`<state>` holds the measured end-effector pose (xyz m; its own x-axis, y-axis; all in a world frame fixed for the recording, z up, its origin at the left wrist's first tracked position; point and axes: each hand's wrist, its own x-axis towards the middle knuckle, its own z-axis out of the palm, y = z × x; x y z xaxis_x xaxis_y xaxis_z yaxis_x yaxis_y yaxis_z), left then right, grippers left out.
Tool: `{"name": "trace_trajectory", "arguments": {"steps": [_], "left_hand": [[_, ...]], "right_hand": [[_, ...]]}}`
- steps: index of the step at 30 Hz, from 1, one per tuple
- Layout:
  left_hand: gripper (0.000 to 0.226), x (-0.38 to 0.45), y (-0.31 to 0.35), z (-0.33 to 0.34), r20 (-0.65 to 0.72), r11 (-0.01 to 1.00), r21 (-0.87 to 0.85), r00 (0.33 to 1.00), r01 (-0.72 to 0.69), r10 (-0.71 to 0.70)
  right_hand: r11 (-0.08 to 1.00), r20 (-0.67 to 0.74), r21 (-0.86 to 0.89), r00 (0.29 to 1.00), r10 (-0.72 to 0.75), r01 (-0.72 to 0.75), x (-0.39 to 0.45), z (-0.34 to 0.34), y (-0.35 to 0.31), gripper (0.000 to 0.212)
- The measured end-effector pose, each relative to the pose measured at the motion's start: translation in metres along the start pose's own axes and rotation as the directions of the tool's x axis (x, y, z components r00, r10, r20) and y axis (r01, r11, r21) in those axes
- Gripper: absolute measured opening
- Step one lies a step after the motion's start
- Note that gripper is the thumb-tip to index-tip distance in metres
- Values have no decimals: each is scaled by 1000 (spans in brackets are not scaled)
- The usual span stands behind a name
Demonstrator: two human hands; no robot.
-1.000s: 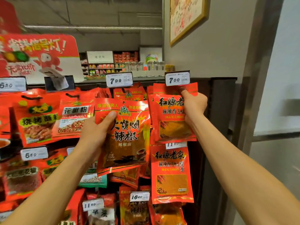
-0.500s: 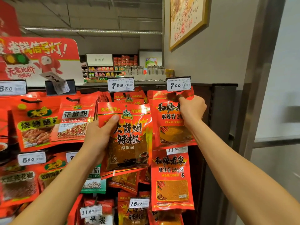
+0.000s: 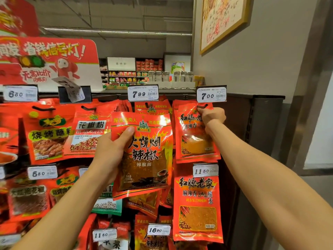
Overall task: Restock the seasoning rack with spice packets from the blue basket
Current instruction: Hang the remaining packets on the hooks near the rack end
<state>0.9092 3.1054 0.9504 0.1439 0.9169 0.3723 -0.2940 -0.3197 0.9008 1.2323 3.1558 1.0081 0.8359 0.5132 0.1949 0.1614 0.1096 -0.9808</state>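
My left hand (image 3: 110, 150) grips a red chili-powder packet (image 3: 146, 154) by its left edge, holding it upright in front of the rack, below the 7.99 tag (image 3: 143, 94). My right hand (image 3: 211, 115) pinches the top of a red-and-orange spice packet (image 3: 193, 138) at the hook under the 7.00 tag (image 3: 211, 95), at the rack's top right. The seasoning rack (image 3: 266, 112) is full of hanging red packets. The blue basket is out of view.
Below the right-hand packet hangs a longer packet (image 3: 197, 208) under an 11.50 tag. A red promotional sign (image 3: 48, 64) tops the rack. A grey wall with a framed picture (image 3: 223, 22) stands right. Store shelves lie behind.
My right hand has slid up from the packet's side to its top edge at the hook. The left hand still holds the chili packet in about the same place.
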Motion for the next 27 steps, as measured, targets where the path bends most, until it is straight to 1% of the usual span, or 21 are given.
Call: {"name": "trace_trajectory", "arguments": {"steps": [2,4,6,8,9,11,12,15,16,17,18,19,20,21,22,23,24,27], "left_hand": [[13,2,-3,1,-19,1000,4,1000,-12,12],[14,6,-7,2,-25,1000,12,1000,-17,17],[14,10,-11,3,-13,1000,15,1000,-16,16],[12,15,-13,3,17,1000,13,1000,-6,6],[13,16,-15,4,36,1000,9,999,5,-5],[18,19,-17,6,79,1000,-12,997,23,-22],[18,20,-17,8,100,999,-25,995,25,-22],[15,25,-19,16,125,999,-52,992,16,-9],[10,27,-18,18,124,999,-52,992,13,-6],[5,30,-16,21,119,999,-50,993,9,-3],[7,33,-14,23,113,999,-48,994,5,1],[7,36,-11,24,114,999,-54,994,2,4],[5,38,-7,25,120,998,-66,993,-2,10],[5,40,-4,26,120,997,-76,993,-6,15],[8,43,-1,26,119,997,-80,993,-8,18],[9,45,1,24,116,997,-82,993,-4,13],[7,47,2,21,107,997,-81,994,0,9],[3,52,4,9,64,994,-101,998,30,-23]], "right_hand": [[999,13,-39,1000,-15,15,18,8,6,26],[998,32,-57,999,9,-7,33,16,11,25],[998,92,-58,995,43,-38,44,23,14,28],[998,139,-36,988,63,-59,54,31,17,35],[998,146,-15,987,65,-63,58,31,19,36],[998,137,32,990,44,-49,58,28,26,27],[999,106,27,994,21,-24,53,23,30,24],[979,-8,-145,989,-147,145,21,2,44,44],[972,-16,-131,980,-201,197,5,-5,48,41],[969,10,-62,971,-237,238,-12,-9,51,31],[969,93,44,965,-245,242,-31,-12,52,24],[969,243,154,944,-226,192,-52,-13,49,21],[964,425,239,881,-210,114,-74,-13,44,21],[951,581,307,785,-216,34,-92,-12,38,23],[935,673,353,702,-235,-25,-105,-9,32,27],[917,710,393,656,-255,-69,-113,-7,25,33],[896,716,433,642,-274,-101,-118,-4,17,36],[807,701,546,651,-293,-225,-125,8,-3,33]]}}
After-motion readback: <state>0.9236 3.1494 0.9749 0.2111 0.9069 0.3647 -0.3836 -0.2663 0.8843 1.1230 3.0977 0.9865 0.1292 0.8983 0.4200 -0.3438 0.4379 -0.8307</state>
